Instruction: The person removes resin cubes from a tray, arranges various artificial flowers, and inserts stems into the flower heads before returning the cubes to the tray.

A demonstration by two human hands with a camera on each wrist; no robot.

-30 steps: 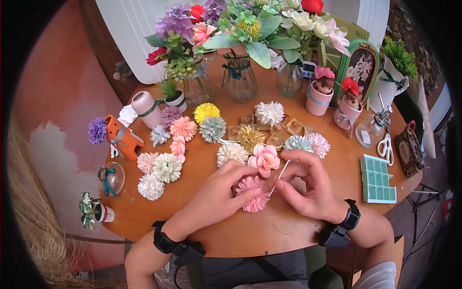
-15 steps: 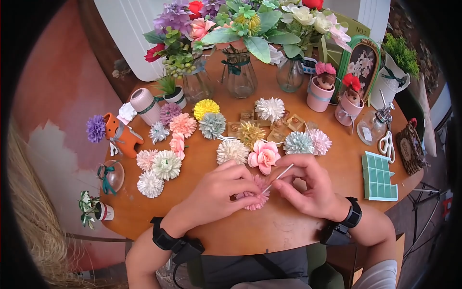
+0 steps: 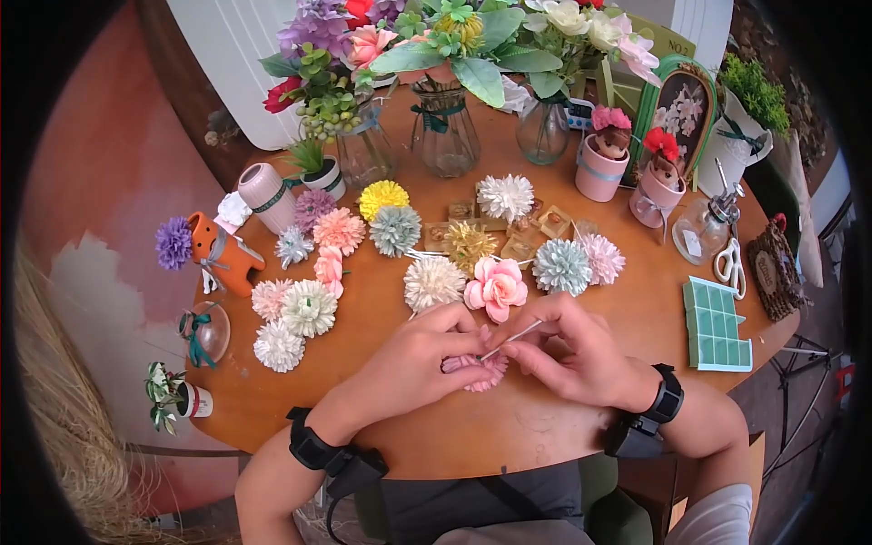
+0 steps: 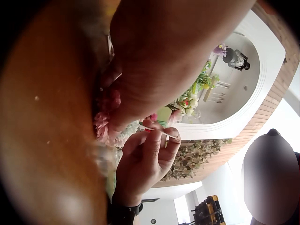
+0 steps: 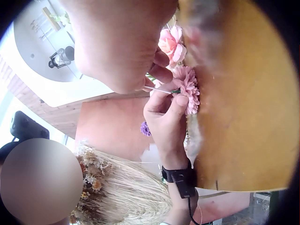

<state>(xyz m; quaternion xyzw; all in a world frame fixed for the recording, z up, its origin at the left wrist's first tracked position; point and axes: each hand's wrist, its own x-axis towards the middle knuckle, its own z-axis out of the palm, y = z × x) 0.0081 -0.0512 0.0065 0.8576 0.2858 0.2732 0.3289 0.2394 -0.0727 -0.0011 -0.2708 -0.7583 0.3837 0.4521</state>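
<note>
My left hand (image 3: 422,350) grips a pink pompom-like artificial flower (image 3: 487,376) low over the table, petals facing down. In the right wrist view the thumb and a finger pinch at the flower's green base (image 5: 176,91). My right hand (image 3: 586,354) pinches a thin white stick (image 3: 520,337) between thumb and forefinger. The stick's far end meets the green base, between the left fingertips. A pink rose-like flower (image 3: 496,287) lies just beyond both hands, and a cream pompom flower (image 3: 433,283) is beside it.
More loose flower heads, such as a yellow one (image 3: 383,197), lie to the left and ahead. Glass vases (image 3: 447,136) with bouquets stand at the back. At right are a green compartment tray (image 3: 716,325), white-handled scissors (image 3: 729,268) and a glass spray bottle (image 3: 699,229).
The pink flower has turned from facing up to facing down, more hidden by the left hand. The white stick has swung flatter, and its end has come to the flower's base.
</note>
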